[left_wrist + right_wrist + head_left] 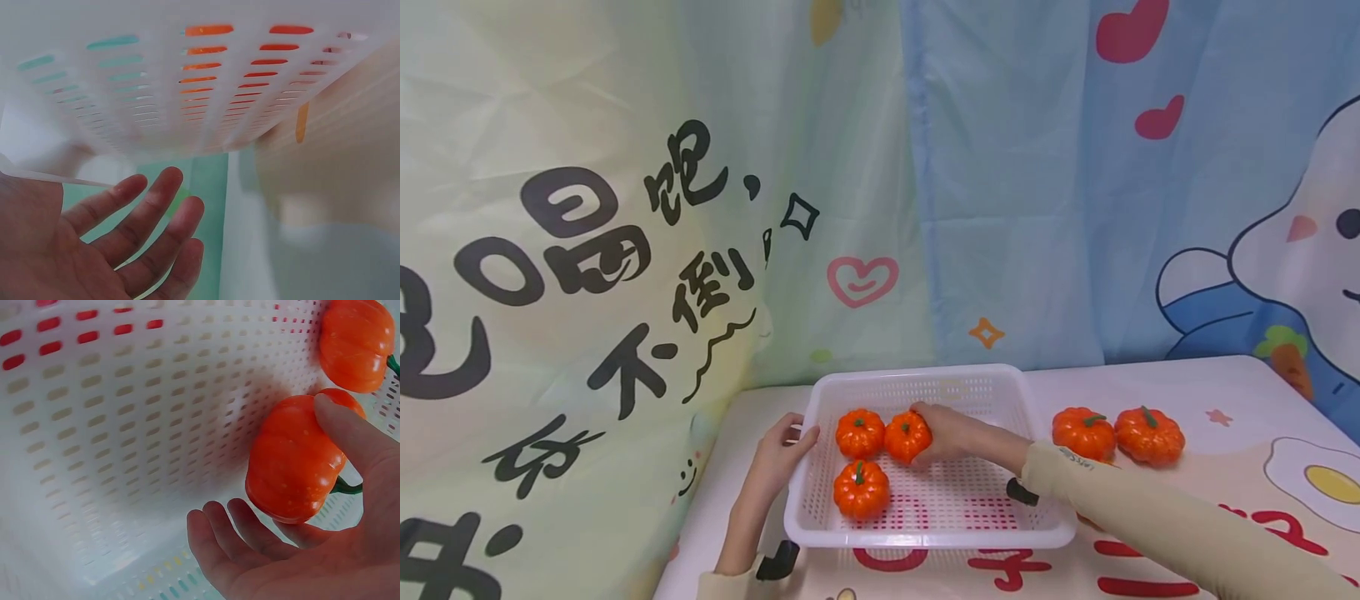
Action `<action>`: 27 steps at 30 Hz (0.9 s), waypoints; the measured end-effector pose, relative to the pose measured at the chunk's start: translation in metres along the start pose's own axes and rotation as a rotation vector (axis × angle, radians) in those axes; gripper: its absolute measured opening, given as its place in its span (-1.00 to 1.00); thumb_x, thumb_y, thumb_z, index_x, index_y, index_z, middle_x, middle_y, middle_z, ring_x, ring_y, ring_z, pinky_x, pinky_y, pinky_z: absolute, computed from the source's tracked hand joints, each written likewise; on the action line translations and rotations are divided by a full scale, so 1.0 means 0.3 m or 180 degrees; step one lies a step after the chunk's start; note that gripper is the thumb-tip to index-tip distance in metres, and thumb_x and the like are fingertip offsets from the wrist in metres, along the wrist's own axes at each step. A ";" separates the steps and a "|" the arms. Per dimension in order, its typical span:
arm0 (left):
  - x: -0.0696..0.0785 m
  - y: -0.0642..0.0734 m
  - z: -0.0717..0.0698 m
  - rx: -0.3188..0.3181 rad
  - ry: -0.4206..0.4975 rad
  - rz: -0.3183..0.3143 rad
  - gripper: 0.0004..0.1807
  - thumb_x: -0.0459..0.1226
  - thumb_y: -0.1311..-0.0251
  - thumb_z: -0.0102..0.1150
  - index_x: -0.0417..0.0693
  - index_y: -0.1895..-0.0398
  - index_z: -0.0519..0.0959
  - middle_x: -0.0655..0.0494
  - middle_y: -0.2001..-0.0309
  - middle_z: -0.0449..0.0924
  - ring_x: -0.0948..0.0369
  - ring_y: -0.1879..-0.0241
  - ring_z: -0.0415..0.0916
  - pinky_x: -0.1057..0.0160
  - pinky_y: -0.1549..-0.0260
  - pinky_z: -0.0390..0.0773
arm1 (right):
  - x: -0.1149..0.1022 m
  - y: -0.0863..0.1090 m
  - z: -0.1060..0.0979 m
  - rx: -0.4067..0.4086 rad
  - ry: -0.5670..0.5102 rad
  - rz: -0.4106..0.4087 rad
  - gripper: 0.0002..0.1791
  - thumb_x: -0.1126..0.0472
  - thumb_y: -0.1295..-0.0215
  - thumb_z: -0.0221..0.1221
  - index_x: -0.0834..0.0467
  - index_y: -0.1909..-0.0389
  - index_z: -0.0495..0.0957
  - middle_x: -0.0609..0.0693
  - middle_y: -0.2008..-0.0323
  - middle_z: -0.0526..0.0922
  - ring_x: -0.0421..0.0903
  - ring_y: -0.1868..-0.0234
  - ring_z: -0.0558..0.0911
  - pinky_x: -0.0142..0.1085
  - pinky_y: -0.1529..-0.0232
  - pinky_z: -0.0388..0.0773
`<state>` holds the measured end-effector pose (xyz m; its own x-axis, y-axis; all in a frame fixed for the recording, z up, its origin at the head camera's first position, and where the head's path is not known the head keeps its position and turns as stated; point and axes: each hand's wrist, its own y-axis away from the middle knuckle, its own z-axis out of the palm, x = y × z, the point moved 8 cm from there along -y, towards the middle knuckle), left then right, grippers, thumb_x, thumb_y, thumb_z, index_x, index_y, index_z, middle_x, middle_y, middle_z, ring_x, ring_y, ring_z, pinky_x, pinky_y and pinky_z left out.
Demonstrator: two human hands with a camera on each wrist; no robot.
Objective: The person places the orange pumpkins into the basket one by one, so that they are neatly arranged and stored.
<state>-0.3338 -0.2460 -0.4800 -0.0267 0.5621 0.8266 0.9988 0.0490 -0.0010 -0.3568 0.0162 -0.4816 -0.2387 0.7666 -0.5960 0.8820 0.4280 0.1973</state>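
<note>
the right hand [946, 435] has its thumb laid over one flank of an orange pumpkin [907, 438] and a finger under the other, parted about as wide as the fruit, while the remaining fingers reach out loosely beside it. that pumpkin sits inside a white basket [928, 540], left of its middle; whether its full weight rests on the floor cannot be told. the step in hand looks like placing or adjusting this piece, and the next move would seem to call for spreading thumb and finger without nudging its neighbours. it is squat and ribbed, with a glossy, probably hard plastic skin and a curved green stem [347, 486]. at its 9 o'clock, touching or nearly so, sits a second pumpkin [860, 434], and toward 7 or 8 o'clock a third [861, 492]. the basket is thin moulded plastic, pierced with rows of slots, round-cornered and smooth-rimmed. at its 9 o'clock the left hand [784, 448] has the thumb at the rim, its fingers relaxed and spread outside the wall, seemingly steadying it. past the basket's 3 o'clock at least two more pumpkins [1150, 436] stand on the smooth printed table [1206, 383], and at 12 o'clock hangs a creased fabric backdrop [1015, 175].
</note>
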 end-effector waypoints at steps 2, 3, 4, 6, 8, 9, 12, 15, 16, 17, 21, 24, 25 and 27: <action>-0.001 0.000 0.000 -0.0001 0.0000 -0.0002 -0.67 -0.07 -0.32 0.25 -0.01 -0.03 0.55 -0.08 0.14 0.64 0.14 0.28 0.60 0.17 0.33 0.75 | 0.005 -0.001 0.003 -0.0002 0.0002 0.0027 -0.03 0.09 0.00 0.53 0.24 -0.41 0.26 0.16 -0.21 0.55 0.13 -0.26 0.53 0.11 -0.36 0.42; -0.001 0.000 0.000 -0.0005 -0.0001 -0.0003 -0.68 -0.07 -0.32 0.25 -0.01 -0.04 0.55 -0.08 0.15 0.64 0.14 0.28 0.60 0.17 0.34 0.75 | 0.008 -0.002 0.004 -0.0007 -0.0005 0.0043 -0.02 0.09 0.00 0.53 0.24 -0.41 0.25 0.16 -0.22 0.55 0.13 -0.26 0.53 0.10 -0.36 0.42; -0.002 0.000 0.001 -0.0007 -0.0001 -0.0003 -0.68 -0.07 -0.32 0.25 0.00 -0.04 0.55 -0.07 0.15 0.64 0.14 0.28 0.60 0.17 0.34 0.75 | 0.011 -0.004 0.005 -0.0008 0.0000 0.0054 -0.02 0.08 0.00 0.53 0.23 -0.41 0.25 0.16 -0.22 0.55 0.13 -0.26 0.53 0.11 -0.36 0.42; -0.002 0.000 0.001 -0.0010 0.0002 -0.0003 -0.68 -0.07 -0.33 0.25 -0.01 -0.04 0.55 -0.08 0.15 0.63 0.15 0.29 0.60 0.17 0.34 0.75 | 0.016 -0.006 0.007 -0.0005 0.0002 0.0066 -0.01 0.07 0.00 0.53 0.24 -0.41 0.25 0.16 -0.21 0.55 0.12 -0.25 0.53 0.11 -0.36 0.43; -0.003 0.000 0.001 -0.0010 0.0006 -0.0006 -0.68 -0.07 -0.33 0.25 -0.01 -0.04 0.55 -0.08 0.15 0.63 0.15 0.29 0.60 0.17 0.34 0.75 | 0.020 -0.008 0.009 -0.0015 -0.0003 0.0086 -0.01 0.06 0.00 0.53 0.23 -0.41 0.24 0.16 -0.22 0.54 0.12 -0.26 0.53 0.10 -0.36 0.42; -0.002 0.000 0.002 -0.0012 0.0008 -0.0008 -0.68 -0.07 -0.33 0.25 -0.01 -0.04 0.55 -0.08 0.15 0.64 0.14 0.29 0.60 0.17 0.34 0.75 | 0.023 -0.010 0.010 -0.0022 0.0002 0.0097 0.00 0.06 0.00 0.53 0.23 -0.42 0.23 0.16 -0.23 0.53 0.12 -0.26 0.52 0.10 -0.36 0.42; -0.002 0.000 0.002 -0.0008 0.0002 -0.0021 -0.68 -0.07 -0.32 0.25 -0.01 -0.03 0.55 -0.07 0.16 0.64 0.14 0.29 0.61 0.17 0.33 0.75 | 0.029 -0.013 0.012 -0.0047 0.0027 0.0125 0.02 0.05 -0.01 0.53 0.23 -0.43 0.21 0.17 -0.25 0.52 0.13 -0.28 0.51 0.09 -0.37 0.41; -0.003 -0.003 0.002 0.0006 -0.0015 -0.0023 -0.68 -0.07 -0.32 0.25 -0.01 -0.02 0.55 -0.07 0.16 0.64 0.14 0.29 0.61 0.17 0.34 0.75 | 0.034 -0.014 0.014 -0.0071 0.0032 0.0147 0.03 0.04 0.00 0.53 0.23 -0.44 0.21 0.18 -0.26 0.51 0.14 -0.29 0.51 0.10 -0.38 0.40; -0.003 -0.004 0.002 0.0009 -0.0015 -0.0022 -0.68 -0.08 -0.32 0.26 -0.01 -0.02 0.55 -0.07 0.16 0.64 0.14 0.29 0.61 0.17 0.34 0.75 | 0.034 -0.013 0.013 -0.0079 0.0037 0.0142 0.02 0.04 0.00 0.53 0.24 -0.44 0.21 0.19 -0.26 0.52 0.14 -0.29 0.51 0.10 -0.38 0.40; -0.003 -0.004 0.002 0.0013 -0.0015 -0.0016 -0.69 -0.08 -0.32 0.26 -0.01 -0.02 0.55 -0.07 0.17 0.64 0.14 0.29 0.61 0.17 0.34 0.75 | 0.033 -0.013 0.013 -0.0086 0.0031 0.0137 0.02 0.05 0.00 0.53 0.24 -0.44 0.21 0.19 -0.26 0.51 0.15 -0.30 0.50 0.10 -0.38 0.40; -0.001 -0.003 0.001 0.0020 0.0004 0.0002 -0.69 -0.09 -0.32 0.26 -0.01 -0.02 0.56 -0.08 0.17 0.64 0.14 0.29 0.61 0.17 0.35 0.75 | 0.030 -0.010 0.011 -0.0099 0.0052 0.0093 0.02 0.05 -0.01 0.53 0.26 -0.43 0.21 0.22 -0.28 0.50 0.17 -0.31 0.49 0.11 -0.39 0.39; -0.001 -0.003 0.002 0.0022 0.0012 0.0003 -0.70 -0.09 -0.32 0.26 -0.01 -0.02 0.56 -0.08 0.17 0.64 0.14 0.29 0.62 0.17 0.35 0.75 | 0.031 -0.006 0.008 -0.0102 0.0045 0.0097 0.02 0.05 -0.02 0.52 0.25 -0.44 0.21 0.22 -0.29 0.49 0.17 -0.32 0.48 0.11 -0.39 0.38; -0.001 -0.002 0.002 0.0019 0.0006 0.0011 -0.69 -0.09 -0.32 0.25 -0.02 -0.02 0.56 -0.08 0.17 0.64 0.14 0.29 0.62 0.17 0.35 0.75 | 0.033 -0.005 0.007 -0.0102 0.0039 0.0104 0.01 0.05 -0.02 0.52 0.25 -0.44 0.21 0.21 -0.30 0.49 0.17 -0.33 0.48 0.11 -0.39 0.38; -0.002 -0.002 0.001 0.0020 0.0001 0.0012 -0.70 -0.09 -0.32 0.25 -0.02 -0.02 0.55 -0.09 0.18 0.64 0.14 0.30 0.62 0.16 0.35 0.75 | 0.035 -0.002 0.005 -0.0112 0.0047 0.0112 0.01 0.04 -0.02 0.52 0.24 -0.44 0.21 0.21 -0.31 0.48 0.17 -0.34 0.47 0.12 -0.40 0.37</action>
<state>-0.3343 -0.2460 -0.4807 -0.0230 0.5622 0.8267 0.9986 0.0520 -0.0076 -0.3593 0.0231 -0.4892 -0.2140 0.7883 -0.5769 0.8751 0.4171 0.2454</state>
